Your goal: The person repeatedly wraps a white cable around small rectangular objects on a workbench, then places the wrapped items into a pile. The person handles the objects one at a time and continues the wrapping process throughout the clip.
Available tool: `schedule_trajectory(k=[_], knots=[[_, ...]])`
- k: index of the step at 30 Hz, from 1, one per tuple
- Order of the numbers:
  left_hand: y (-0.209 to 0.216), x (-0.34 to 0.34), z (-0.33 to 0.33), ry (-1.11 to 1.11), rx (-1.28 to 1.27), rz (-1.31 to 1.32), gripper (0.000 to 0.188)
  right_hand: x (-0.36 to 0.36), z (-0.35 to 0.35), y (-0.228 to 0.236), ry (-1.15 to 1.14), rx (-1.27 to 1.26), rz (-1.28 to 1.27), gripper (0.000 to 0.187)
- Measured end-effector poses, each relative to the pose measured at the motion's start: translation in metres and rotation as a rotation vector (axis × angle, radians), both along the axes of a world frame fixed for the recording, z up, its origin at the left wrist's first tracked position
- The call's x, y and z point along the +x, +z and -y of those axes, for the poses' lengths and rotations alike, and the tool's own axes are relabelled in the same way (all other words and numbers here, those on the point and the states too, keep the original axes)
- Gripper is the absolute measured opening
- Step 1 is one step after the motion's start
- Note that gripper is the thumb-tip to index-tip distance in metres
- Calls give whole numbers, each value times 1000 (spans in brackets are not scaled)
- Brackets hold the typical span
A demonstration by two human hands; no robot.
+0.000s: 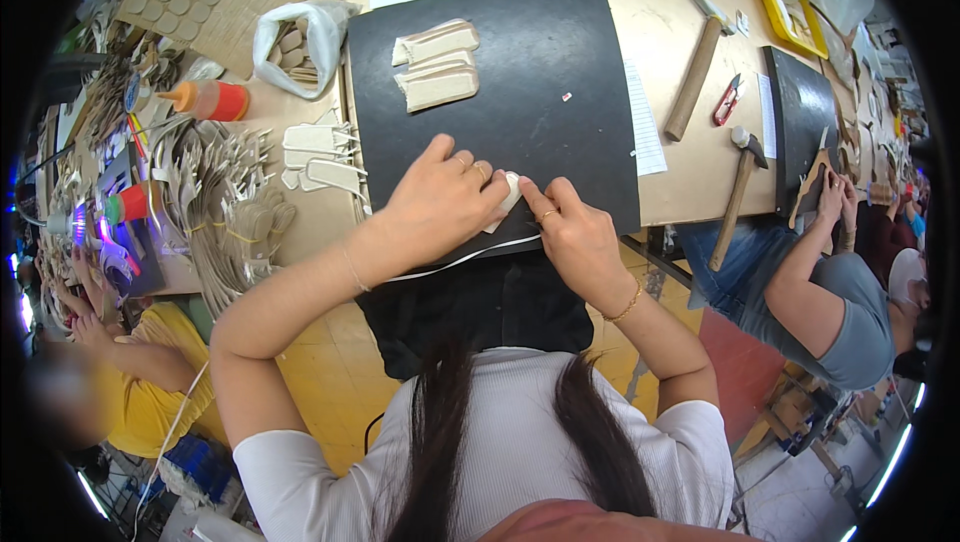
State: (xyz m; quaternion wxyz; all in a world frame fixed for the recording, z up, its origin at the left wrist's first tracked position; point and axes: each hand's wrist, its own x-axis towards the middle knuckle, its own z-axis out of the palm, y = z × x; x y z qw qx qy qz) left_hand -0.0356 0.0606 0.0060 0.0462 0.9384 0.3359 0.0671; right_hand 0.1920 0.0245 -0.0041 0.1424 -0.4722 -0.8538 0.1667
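My left hand (445, 197) and my right hand (580, 237) meet near the front edge of a black mat (560, 52). Between their fingertips is a small cream piece (512, 188), which looks like leather with a rounded end. The left fingers are bent and pressed onto it, hiding much of it. My right thumb and fingers pinch its other side. A thin white strip (470, 257) runs beneath both hands along the mat's front edge. Farther up the mat lie several similar cream pieces (440, 82), laid in two overlapping groups.
Left of the mat are cream pieces with straps (322, 159), a bag of small tan pieces (318, 37), a glue bottle (207, 100) and bundled straps (235, 232). On the right lie a mallet (695, 77), red snips (728, 100) and a hammer (738, 197). Other people sit on both sides.
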Motion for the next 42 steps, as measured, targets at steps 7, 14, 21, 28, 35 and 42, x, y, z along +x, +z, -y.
schedule_trajectory(k=[7,14,21,28,35,42], knots=[[-9,-24,-34,-203,-24,140,38,1,-13,5,70,20,62,51],[-17,-25,-2,0,-20,193,38,-16,-29,3,-198,-198,-326,29],[-24,-24,12,90,12,266,45,-21,-22,4,-187,-204,-342,27],[-29,-23,15,180,-51,349,46,-20,-7,2,-57,49,-135,43],[-31,-24,15,216,-86,398,45,-21,-2,-1,-8,129,-69,45],[-30,-24,13,196,-82,365,43,-25,0,1,6,162,-4,41]])
